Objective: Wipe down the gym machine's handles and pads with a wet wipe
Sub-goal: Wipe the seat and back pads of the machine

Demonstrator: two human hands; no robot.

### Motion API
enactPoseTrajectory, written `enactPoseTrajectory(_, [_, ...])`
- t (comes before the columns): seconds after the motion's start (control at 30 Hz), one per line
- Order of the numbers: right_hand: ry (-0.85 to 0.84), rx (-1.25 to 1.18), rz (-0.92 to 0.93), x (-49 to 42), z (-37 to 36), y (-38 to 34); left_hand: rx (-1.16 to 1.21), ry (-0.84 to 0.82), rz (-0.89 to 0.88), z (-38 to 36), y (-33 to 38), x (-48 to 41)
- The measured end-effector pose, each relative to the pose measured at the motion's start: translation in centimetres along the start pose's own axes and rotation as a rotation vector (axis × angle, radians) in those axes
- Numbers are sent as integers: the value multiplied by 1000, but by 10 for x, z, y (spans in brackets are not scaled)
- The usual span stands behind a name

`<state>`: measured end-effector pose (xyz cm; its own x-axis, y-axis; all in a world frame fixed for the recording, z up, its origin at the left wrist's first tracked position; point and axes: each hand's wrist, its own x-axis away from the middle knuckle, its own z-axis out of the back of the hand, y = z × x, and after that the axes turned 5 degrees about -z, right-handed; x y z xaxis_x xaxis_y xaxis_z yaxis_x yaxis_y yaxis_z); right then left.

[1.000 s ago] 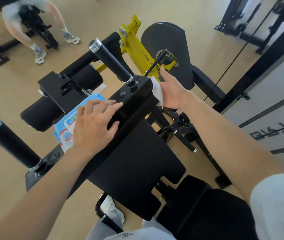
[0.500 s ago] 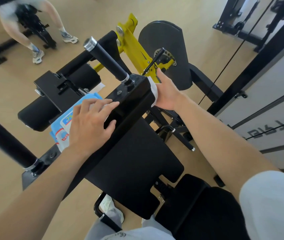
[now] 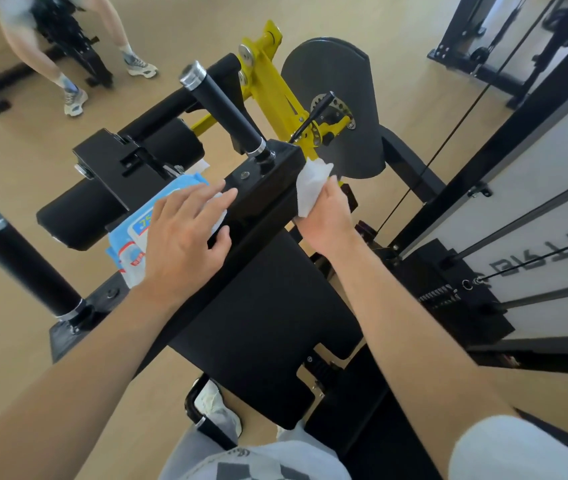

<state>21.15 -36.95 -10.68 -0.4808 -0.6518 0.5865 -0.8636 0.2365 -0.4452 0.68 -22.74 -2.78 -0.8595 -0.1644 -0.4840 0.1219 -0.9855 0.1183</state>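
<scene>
My right hand [image 3: 327, 216] grips a crumpled white wet wipe [image 3: 312, 183] against the right end of the black metal crossbar [image 3: 268, 178]. A black handle [image 3: 223, 109] with silver caps rises from that bar just above the wipe. My left hand [image 3: 185, 237] lies flat with straight fingers on a blue wipe packet [image 3: 130, 240] resting on the bar. A second black handle [image 3: 19, 265] stands at the left. The black chest pad [image 3: 265, 313] slopes down toward me, and a black roller pad [image 3: 102, 188] lies beyond the packet.
A yellow lever arm [image 3: 272, 81] and a dark round cam plate [image 3: 344, 98] sit behind the bar. A weight stack frame with cables [image 3: 504, 188] stands at the right. A person [image 3: 67, 46] works at another machine at the far left on the wooden floor.
My right hand slid down and toward me along the bar's right end, and the wipe now bunches above its fingers. My left hand stayed on the packet.
</scene>
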Motion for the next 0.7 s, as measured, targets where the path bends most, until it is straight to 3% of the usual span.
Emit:
enactPoseTrajectory(0.27, [48, 76, 99, 16, -1, 31, 18, 106, -51, 25, 13, 58])
enactPoseTrajectory(0.53, [123, 286, -70, 32, -1, 63, 2, 52, 108, 40, 18, 125])
enactPoseTrajectory(0.7, [362, 583, 50, 40, 22, 72, -8, 108, 167, 44, 15, 137])
